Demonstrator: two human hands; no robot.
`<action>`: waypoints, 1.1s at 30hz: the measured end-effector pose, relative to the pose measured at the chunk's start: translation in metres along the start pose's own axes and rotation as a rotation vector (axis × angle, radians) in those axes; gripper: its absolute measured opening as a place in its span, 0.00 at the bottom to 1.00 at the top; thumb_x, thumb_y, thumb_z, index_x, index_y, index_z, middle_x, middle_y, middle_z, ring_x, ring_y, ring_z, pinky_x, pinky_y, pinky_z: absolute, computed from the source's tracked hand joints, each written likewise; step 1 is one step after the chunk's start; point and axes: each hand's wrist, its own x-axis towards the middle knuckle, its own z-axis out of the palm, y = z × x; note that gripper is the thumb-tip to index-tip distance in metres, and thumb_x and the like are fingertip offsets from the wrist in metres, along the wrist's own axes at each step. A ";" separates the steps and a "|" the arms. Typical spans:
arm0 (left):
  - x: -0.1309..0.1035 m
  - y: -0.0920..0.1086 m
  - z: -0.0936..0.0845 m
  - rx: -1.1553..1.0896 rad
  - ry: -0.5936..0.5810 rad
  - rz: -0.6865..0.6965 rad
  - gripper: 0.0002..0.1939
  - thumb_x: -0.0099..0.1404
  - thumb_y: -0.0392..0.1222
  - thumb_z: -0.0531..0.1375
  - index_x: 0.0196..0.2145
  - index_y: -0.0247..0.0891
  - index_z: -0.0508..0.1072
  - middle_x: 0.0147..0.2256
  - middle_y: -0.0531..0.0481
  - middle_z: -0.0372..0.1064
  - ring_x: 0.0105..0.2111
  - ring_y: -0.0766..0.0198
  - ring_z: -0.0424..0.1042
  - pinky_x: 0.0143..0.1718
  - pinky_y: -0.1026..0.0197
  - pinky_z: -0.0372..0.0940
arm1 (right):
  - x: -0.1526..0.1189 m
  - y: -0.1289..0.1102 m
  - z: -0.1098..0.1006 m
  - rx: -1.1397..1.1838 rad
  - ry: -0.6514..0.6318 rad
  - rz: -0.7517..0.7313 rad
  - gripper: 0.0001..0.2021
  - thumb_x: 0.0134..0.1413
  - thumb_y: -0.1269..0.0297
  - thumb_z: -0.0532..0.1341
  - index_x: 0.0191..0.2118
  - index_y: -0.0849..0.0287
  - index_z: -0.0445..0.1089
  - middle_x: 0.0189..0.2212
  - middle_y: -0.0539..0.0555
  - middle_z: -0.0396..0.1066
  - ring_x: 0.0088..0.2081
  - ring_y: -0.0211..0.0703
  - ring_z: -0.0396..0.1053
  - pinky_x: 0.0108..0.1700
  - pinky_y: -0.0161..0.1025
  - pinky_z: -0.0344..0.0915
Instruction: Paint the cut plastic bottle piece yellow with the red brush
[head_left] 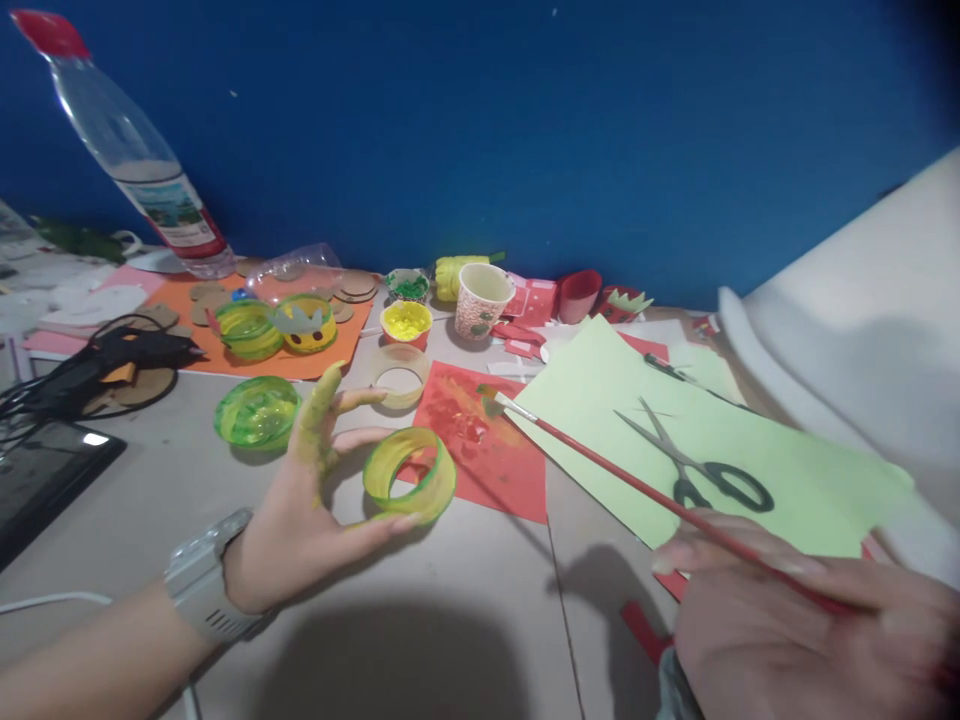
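Observation:
My left hand (300,530), with yellow-green paint on its index finger and a grey watch on the wrist, grips a yellow-green painted ring (437,487) between thumb and fingers. The ring is tilted so its opening faces me. A long red paintbrush (600,459) is held in my right hand (810,620), its bristles over a paint-smeared red paper (514,465). Behind the ring stands an unpainted clear ring (379,372). A green-painted clear bowl-like piece (259,415) sits left of my left hand. Cups of yellow paint (406,322) and green paint (409,288) are further back.
Scissors (694,465) lie on light green paper (600,400) at right. A patterned paper cup (480,305) stands near the blue wall. Two decorated rings rest on orange paper (300,362). A tall bottle (161,180), black cables (135,350) and a dark device (52,480) are at left.

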 end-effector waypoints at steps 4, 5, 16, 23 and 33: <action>0.000 -0.005 0.002 0.008 -0.138 -0.072 0.59 0.59 0.38 0.70 0.69 0.67 0.32 0.67 0.43 0.49 0.59 0.52 0.70 0.61 0.43 0.66 | 0.001 -0.001 0.018 0.023 0.029 -0.119 0.07 0.53 0.61 0.68 0.28 0.57 0.77 0.23 0.49 0.78 0.16 0.48 0.74 0.22 0.48 0.71; 0.000 -0.007 0.002 0.025 -0.193 -0.088 0.59 0.60 0.39 0.70 0.69 0.67 0.30 0.67 0.43 0.51 0.62 0.50 0.67 0.63 0.41 0.63 | 0.000 0.000 0.021 0.019 0.036 -0.135 0.07 0.54 0.62 0.67 0.29 0.58 0.77 0.23 0.48 0.78 0.17 0.48 0.74 0.22 0.46 0.70; 0.006 -0.008 -0.002 0.157 -0.322 -0.121 0.65 0.56 0.49 0.72 0.70 0.60 0.25 0.68 0.39 0.53 0.69 0.43 0.54 0.66 0.34 0.53 | -0.004 -0.002 0.024 0.066 -0.068 -0.150 0.08 0.61 0.66 0.61 0.33 0.59 0.76 0.22 0.49 0.75 0.21 0.46 0.75 0.26 0.44 0.70; 0.011 0.005 0.011 0.454 -0.151 -0.222 0.77 0.40 0.62 0.75 0.72 0.46 0.28 0.59 0.33 0.63 0.60 0.34 0.64 0.59 0.29 0.58 | -0.007 -0.001 0.029 0.074 -0.129 -0.165 0.08 0.62 0.67 0.59 0.34 0.59 0.76 0.24 0.50 0.77 0.23 0.45 0.76 0.28 0.43 0.71; 0.011 0.005 0.009 0.380 -0.112 -0.249 0.61 0.50 0.58 0.73 0.71 0.45 0.42 0.53 0.40 0.71 0.56 0.43 0.68 0.59 0.36 0.59 | -0.007 0.004 0.029 0.024 -0.068 -0.161 0.08 0.60 0.67 0.60 0.32 0.58 0.76 0.25 0.47 0.73 0.21 0.43 0.75 0.29 0.44 0.70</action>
